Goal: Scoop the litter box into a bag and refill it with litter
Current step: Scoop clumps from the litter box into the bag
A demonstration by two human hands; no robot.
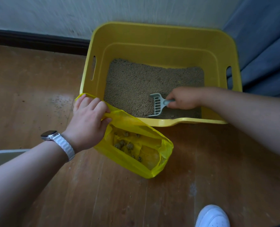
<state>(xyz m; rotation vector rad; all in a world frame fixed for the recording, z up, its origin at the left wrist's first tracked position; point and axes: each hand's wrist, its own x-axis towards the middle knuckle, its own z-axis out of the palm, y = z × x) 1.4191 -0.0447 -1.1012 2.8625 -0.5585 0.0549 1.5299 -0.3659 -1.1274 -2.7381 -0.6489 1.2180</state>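
Scoop (157, 104) lies crosswise, mouth pointing left, handle in right hand (183, 99).

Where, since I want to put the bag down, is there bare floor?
Free: the floor left of the box, between baseboard and left hand; also the stretch between bag and shoe. Crowded: the box's near rim, where bag, left hand and scoop cluster.

One wide-angle, head-worn camera looks forward and steeply down at a wooden floor (201, 169). It is close enough that the left forearm (26, 177) and right forearm (254, 118) reach in from the lower left and the right edge. The yellow litter box (152, 35) lies just above centre, a white wall (37, 12) runs along the top, and a white shoe (213, 217) sits at the bottom edge.
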